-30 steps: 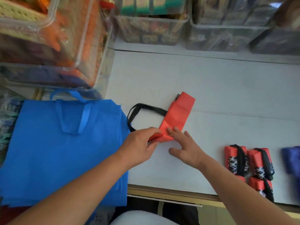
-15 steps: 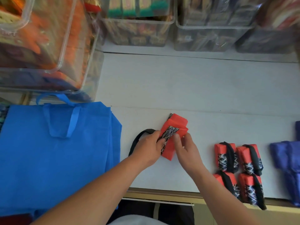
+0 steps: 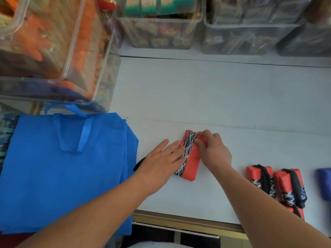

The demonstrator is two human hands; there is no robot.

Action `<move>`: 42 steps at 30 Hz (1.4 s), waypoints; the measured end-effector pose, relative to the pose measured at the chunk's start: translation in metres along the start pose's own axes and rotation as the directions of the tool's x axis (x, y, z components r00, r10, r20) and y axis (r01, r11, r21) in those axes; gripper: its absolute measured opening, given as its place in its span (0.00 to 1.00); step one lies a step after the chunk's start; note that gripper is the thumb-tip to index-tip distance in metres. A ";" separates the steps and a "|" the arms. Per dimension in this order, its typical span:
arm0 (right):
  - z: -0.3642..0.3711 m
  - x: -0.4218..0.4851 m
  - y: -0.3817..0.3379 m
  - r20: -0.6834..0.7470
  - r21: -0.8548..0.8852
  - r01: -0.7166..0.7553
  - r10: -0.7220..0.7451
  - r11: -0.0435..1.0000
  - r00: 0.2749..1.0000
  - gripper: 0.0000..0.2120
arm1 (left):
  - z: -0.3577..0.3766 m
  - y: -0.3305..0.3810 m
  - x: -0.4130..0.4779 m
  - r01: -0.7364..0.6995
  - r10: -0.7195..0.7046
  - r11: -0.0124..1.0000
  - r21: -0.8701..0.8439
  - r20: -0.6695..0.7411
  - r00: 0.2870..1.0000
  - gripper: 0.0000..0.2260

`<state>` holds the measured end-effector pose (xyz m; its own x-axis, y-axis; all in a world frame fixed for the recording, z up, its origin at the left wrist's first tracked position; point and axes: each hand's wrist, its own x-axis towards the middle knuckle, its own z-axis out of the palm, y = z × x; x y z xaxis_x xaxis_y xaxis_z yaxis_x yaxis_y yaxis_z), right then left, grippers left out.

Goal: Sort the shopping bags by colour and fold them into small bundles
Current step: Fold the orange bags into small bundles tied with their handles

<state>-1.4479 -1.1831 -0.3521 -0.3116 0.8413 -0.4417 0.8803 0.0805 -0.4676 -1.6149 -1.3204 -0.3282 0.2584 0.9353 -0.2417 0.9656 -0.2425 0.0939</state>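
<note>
The task looks partly done. To the right of the red fabric shopping bag (image 3: 192, 163) now being folded, a narrow packet with a black-and-white scribbled band down its left side, lie at least 3 finished red bundles (image 3: 252, 174), each bound by its own black strap. Further right, a dark blue bundle (image 3: 324, 183) shows at the picture's edge. To the bag's left a stack of flat bright blue non-woven bags (image 3: 62, 167) lies unfolded, so the blue colour seems largely still to do. The bag itself rests on the white table (image 3: 215, 95) and is not yet tied: its black handle strap (image 3: 138, 164) trails out to its left.

The left hand (image 3: 161, 158) lies flat, fingers straight and together, pressing on the bag's left edge. The right hand (image 3: 214, 152) has its fingers curled on the bag's upper right corner, pinching the fold there. The 2 hands sit close together, with the bag between them.
</note>
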 end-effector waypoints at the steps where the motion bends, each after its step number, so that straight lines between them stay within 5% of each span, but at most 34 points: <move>1: -0.001 0.002 0.000 -0.008 -0.018 0.010 -0.010 1.000 1.000 0.12 | 0.006 -0.001 -0.005 -0.050 0.048 0.999 0.016 0.112 0.993 0.30; 6: -0.004 0.011 0.004 -0.004 -0.053 0.033 -0.033 0.998 0.999 0.13 | 0.019 -0.013 -0.007 0.062 0.009 0.964 -0.257 0.267 0.964 0.33; 10: 0.003 0.004 0.004 0.001 -0.003 0.021 -0.021 1.000 1.000 0.18 | 0.022 -0.014 -0.001 0.074 -0.019 0.978 -0.193 0.272 0.962 0.30; 14: 0.032 -0.044 0.011 -0.251 -0.225 0.276 -0.330 0.934 0.910 0.31 | 0.025 -0.005 0.001 0.129 -0.068 0.969 -0.211 0.274 0.959 0.28; 17: 0.051 -0.067 0.026 -0.106 -0.369 0.403 -0.469 0.837 0.877 0.30 | 0.024 -0.006 0.001 0.135 -0.075 0.967 -0.216 0.263 0.962 0.28; 23: 0.064 -0.056 0.042 0.017 -0.497 0.402 -0.455 0.769 0.891 0.30 | 0.024 -0.004 0.005 0.104 -0.063 0.980 -0.168 0.236 0.970 0.29; 29: 0.046 -0.049 0.039 0.122 -0.406 0.444 -0.435 0.799 0.892 0.32 | 0.015 -0.007 0.009 0.086 -0.042 0.972 -0.220 0.200 0.979 0.24; 31: 0.025 -0.044 0.038 0.143 -0.295 0.473 -0.451 0.830 0.881 0.34 | 0.011 -0.011 0.017 0.132 -0.068 0.920 -0.368 0.182 0.981 0.20; 35: -0.011 -0.048 0.030 0.149 -0.053 0.480 -0.468 0.876 0.871 0.35 | -0.002 -0.010 0.022 0.341 -0.272 0.646 -0.683 0.211 0.939 0.16; 40: -0.005 -0.046 0.032 0.000 0.101 0.417 -0.419 0.903 0.908 0.15 | -0.005 -0.002 0.028 0.509 -0.348 0.428 -0.747 0.384 0.855 0.18; 42: 0.000 -0.035 0.028 -0.001 0.158 0.339 -0.343 0.927 0.939 0.16 | -0.007 0.002 0.036 0.571 -0.369 0.366 -0.735 0.448 0.814 0.18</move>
<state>-1.4120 -1.2103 -0.3497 -0.5944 0.7631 -0.2538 0.6543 0.2753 -0.7044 -1.6042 -1.2857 -0.3301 -0.1330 0.7357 -0.6642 0.4799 0.6341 0.6063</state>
